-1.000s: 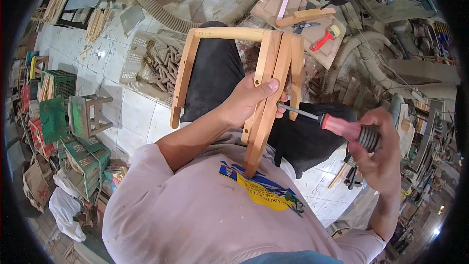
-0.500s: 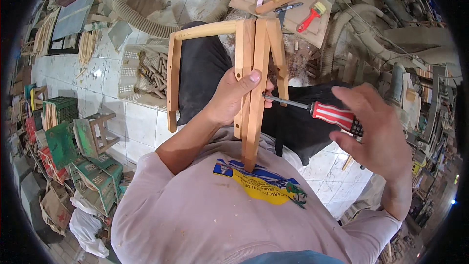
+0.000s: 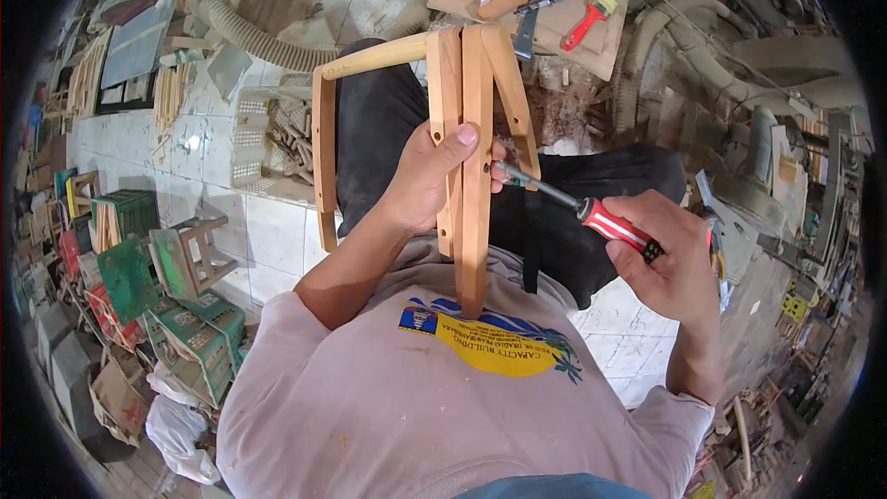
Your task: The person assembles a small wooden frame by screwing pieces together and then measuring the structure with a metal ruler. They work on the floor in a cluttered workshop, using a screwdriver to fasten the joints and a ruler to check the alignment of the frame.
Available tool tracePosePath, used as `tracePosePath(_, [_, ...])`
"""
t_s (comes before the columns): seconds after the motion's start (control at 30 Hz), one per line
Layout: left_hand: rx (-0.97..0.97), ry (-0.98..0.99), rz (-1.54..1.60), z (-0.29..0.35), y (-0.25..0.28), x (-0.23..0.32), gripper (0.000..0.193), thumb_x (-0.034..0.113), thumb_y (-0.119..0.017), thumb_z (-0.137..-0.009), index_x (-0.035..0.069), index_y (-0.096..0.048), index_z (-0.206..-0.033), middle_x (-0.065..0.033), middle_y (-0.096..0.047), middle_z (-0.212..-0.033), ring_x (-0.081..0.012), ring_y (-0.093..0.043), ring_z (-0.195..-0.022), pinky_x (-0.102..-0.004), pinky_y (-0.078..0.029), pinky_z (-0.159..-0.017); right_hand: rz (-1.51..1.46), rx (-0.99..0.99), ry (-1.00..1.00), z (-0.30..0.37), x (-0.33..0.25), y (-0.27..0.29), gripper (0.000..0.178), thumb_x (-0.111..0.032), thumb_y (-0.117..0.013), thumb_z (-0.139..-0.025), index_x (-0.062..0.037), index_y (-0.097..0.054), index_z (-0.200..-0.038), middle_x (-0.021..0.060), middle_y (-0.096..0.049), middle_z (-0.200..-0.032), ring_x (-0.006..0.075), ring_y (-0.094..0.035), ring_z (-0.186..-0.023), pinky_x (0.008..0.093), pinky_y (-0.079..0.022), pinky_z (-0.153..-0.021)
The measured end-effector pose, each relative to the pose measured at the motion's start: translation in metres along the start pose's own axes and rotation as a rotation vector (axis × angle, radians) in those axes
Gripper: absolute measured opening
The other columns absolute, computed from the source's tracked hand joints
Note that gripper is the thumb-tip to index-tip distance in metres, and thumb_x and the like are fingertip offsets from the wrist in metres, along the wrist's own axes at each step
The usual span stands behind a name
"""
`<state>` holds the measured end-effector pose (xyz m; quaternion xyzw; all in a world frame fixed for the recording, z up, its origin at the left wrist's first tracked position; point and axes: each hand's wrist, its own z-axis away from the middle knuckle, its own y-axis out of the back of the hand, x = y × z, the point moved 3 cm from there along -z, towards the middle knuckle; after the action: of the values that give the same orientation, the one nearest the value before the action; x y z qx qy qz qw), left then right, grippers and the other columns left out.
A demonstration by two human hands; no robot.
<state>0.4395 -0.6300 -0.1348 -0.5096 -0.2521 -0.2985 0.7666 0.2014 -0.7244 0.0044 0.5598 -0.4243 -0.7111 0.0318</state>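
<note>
Showing a cluttered workshop with a pale tiled floor, seen from above a seated person. Resting a slim wooden frame over the lap, near end seemingly against the shirt. Clasping its middle posts in the left hand, with thumb in front and fingers curled behind. Holding a red-and-white screwdriver in the right hand, closed round the handle, and pointing the tip at a dark hole in a post. Showing several pieces already joined; probably leaving the turning at this hole unfinished. Not showing other holes clearly enough to judge. Keeping left fingertips just beside the tip, perhaps crowding it. Moving outward, finding a crate of wooden pegs past the left leg, a board bearing a red-handled brush ahead, a ridged hose, and a small stool leftward.
</note>
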Motion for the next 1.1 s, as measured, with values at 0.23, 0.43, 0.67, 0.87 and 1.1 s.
tracePosePath(0.23, [0.023, -0.033, -0.044, 0.003, -0.012, 0.002, 0.051, 0.045, -0.068, -0.097, 0.001, -0.056, -0.118, -0.0116, -0.069, -0.095, -0.0204, -0.07, -0.079, -0.0341, -0.063, -0.068, -0.031, -0.076, -0.058, 0.011, 0.008, 0.002, 0.038, -0.004, -0.074, -0.081, 0.0011, -0.068, -0.118, 0.0163, -0.07, -0.092, 0.0283, -0.065, -0.074, 0.0356, -0.05, -0.065])
tracePosePath(0.43, [0.02, -0.009, -0.081, 0.008, -0.017, 0.003, 0.048, 0.042, -0.065, -0.099, 0.002, -0.052, -0.123, -0.0118, -0.068, -0.097, -0.02, -0.07, -0.078, -0.0337, -0.063, -0.067, -0.036, -0.054, -0.046, 0.012, 0.007, 0.007, 0.038, -0.002, -0.073, -0.079, -0.0028, -0.069, -0.117, 0.0142, -0.068, -0.088, 0.0309, -0.066, -0.073, 0.0384, -0.052, -0.064])
tracePosePath(0.67, [-0.008, -0.039, -0.093, 0.009, -0.02, 0.004, 0.046, 0.041, -0.064, -0.1, 0.002, -0.053, -0.122, -0.0119, -0.067, -0.097, -0.0198, -0.069, -0.079, -0.0334, -0.062, -0.067, -0.035, -0.055, -0.02, 0.017, 0.005, 0.008, 0.04, -0.002, -0.074, -0.078, -0.0045, -0.069, -0.117, 0.0139, -0.067, -0.088, 0.0311, -0.067, -0.074, 0.0381, -0.052, -0.064])
tracePosePath(0.87, [-0.036, -0.053, -0.121, 0.009, -0.023, 0.005, 0.046, 0.038, -0.065, -0.1, 0.001, -0.053, -0.124, -0.0121, -0.067, -0.097, -0.02, -0.069, -0.081, -0.0333, -0.063, -0.068, -0.01, -0.083, 0.023, 0.018, 0.003, 0.012, 0.034, -0.009, -0.072, -0.087, 0.0018, -0.067, -0.119, 0.014, -0.07, -0.088, 0.0261, -0.066, -0.072, 0.0338, -0.051, -0.064])
tracePosePath(1.1, [-0.082, -0.118, -0.289, 0.007, -0.04, 0.023, 0.042, 0.026, -0.07, -0.098, -0.002, -0.055, -0.126, -0.012, -0.07, -0.099, -0.0182, -0.07, -0.088, -0.0348, -0.063, -0.074, -0.477, -0.282, -0.705, 0.023, -0.017, 0.027, 0.029, -0.013, -0.065, -0.097, 0.0047, -0.065, -0.121, 0.0112, -0.07, -0.08, 0.0118, -0.063, -0.056, 0.0257, -0.05, -0.051])
